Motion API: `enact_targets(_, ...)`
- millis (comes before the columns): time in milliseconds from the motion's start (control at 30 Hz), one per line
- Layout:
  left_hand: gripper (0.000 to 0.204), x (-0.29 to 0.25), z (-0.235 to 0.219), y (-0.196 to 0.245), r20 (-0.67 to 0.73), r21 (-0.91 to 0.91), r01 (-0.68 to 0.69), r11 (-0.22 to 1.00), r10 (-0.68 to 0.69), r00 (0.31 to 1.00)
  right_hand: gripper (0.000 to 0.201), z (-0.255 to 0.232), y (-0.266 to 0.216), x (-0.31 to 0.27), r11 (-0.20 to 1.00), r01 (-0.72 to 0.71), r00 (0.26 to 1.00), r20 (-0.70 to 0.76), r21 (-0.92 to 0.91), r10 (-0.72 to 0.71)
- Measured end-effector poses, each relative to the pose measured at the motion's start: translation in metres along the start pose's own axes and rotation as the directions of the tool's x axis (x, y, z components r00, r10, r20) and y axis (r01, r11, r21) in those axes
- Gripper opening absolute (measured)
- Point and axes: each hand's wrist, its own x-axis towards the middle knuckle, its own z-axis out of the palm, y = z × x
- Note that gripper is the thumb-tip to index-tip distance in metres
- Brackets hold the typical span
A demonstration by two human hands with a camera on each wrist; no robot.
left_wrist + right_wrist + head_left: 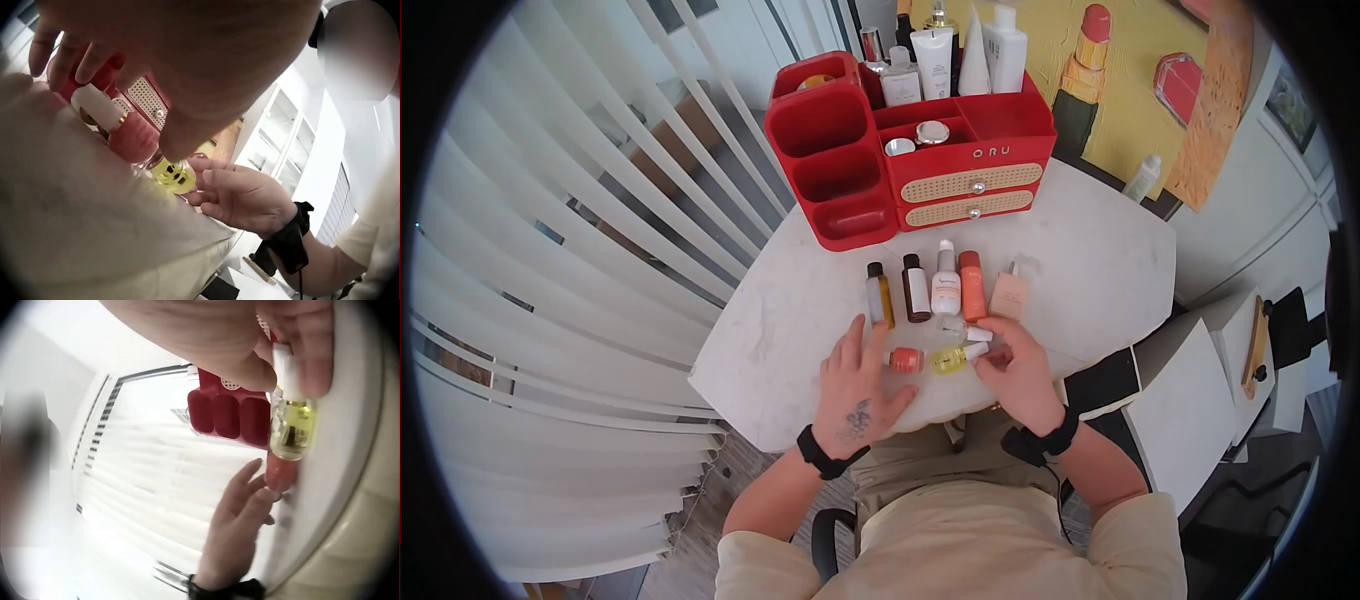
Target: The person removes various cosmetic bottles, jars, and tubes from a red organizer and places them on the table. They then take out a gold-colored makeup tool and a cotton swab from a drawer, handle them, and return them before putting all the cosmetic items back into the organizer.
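Three small bottles lie on the white table (750,330): a coral-red one (907,360), a yellow one (946,361) and a clear one (951,325). My left hand (855,385) is spread at the left of the coral-red bottle, holding nothing. My right hand (1025,375) pinches the white cap of the yellow bottle between thumb and fingers. In the right wrist view, the yellow bottle (299,422) overlaps the coral-red one (281,474). Left wrist view: the coral-red bottle (134,137) lies beneath my left hand (212,56), next to the yellow one (175,177).
Behind them stand several upright bottles, among them an amber one (886,305), a dark one (916,290), a white one (946,290) and an orange one (972,290). A red organizer (970,160) with cosmetics is at the back. White blinds (600,300) hang at the left.
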Motion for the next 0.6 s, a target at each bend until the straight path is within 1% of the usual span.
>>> enact_targets(33,0.088,-0.002,0.000,0.005,0.067,0.095,-0.008,0.995,0.001,0.998,0.046,0.002,-0.006,-0.004,0.987,0.137,0.990,-0.032,-0.081,-0.140)
enact_targets(67,0.088,-0.003,0.004,0.007,0.065,0.095,-0.002,0.995,-0.004,0.998,0.051,0.003,-0.012,-0.007,0.949,0.269,0.959,-0.050,-0.166,-0.280)
enact_targets(100,0.092,-0.004,0.010,0.006,0.093,0.134,-0.011,0.991,-0.001,0.996,0.051,0.004,-0.017,-0.009,0.948,0.271,0.959,-0.043,-0.165,-0.281)
enact_targets(133,0.096,-0.004,0.013,0.006,0.121,0.172,-0.021,0.985,0.001,0.993,0.050,0.004,-0.022,-0.010,0.935,0.272,0.959,-0.013,-0.226,-0.282)
enact_targets(167,0.096,-0.004,0.015,0.006,0.118,0.171,-0.017,0.985,-0.003,0.993,0.049,0.004,-0.025,-0.011,0.918,0.274,0.959,0.015,-0.287,-0.282)
enact_targets(200,0.094,-0.003,0.015,0.006,0.109,0.168,-0.038,0.985,0.020,0.994,0.049,0.005,-0.025,-0.010,0.917,0.277,0.959,0.018,-0.289,-0.284)
enact_targets(267,0.092,0.003,0.017,0.005,0.094,0.166,-0.060,0.984,0.045,0.995,0.042,0.008,-0.022,-0.004,0.847,0.350,0.931,0.052,-0.400,-0.360)
enact_targets(300,0.089,0.006,0.018,0.004,0.088,0.154,-0.077,0.985,0.064,0.994,0.042,0.008,-0.021,-0.002,0.844,0.355,0.929,0.055,-0.402,-0.365)
enact_targets(333,0.086,0.008,0.020,0.002,0.082,0.141,-0.094,0.986,0.083,0.993,0.039,0.009,-0.021,0.000,0.811,0.376,0.919,0.066,-0.447,-0.390)
enact_targets(367,0.086,0.012,0.022,0.001,0.077,0.141,-0.094,0.986,0.084,0.994,0.036,0.010,-0.021,0.003,0.777,0.395,0.908,0.078,-0.490,-0.413)
enact_targets(400,0.083,0.017,0.024,-0.001,0.064,0.142,-0.103,0.985,0.095,0.993,0.036,0.010,-0.022,0.005,0.774,0.398,0.906,0.079,-0.493,-0.416)
enact_targets(467,0.080,0.026,0.031,-0.006,0.047,0.141,-0.111,0.984,0.106,0.993,0.030,0.009,-0.025,0.009,0.707,0.432,0.886,0.118,-0.560,-0.448)
enact_targets(533,0.077,0.036,0.037,-0.011,0.016,0.086,-0.102,0.991,0.101,0.995,0.028,0.010,-0.025,0.013,0.713,0.436,0.889,0.138,-0.549,-0.438)
enact_targets(600,0.076,0.042,0.037,-0.010,0.013,0.069,-0.086,0.994,0.085,0.996,0.026,0.011,-0.025,0.017,0.720,0.438,0.891,0.155,-0.538,-0.426)
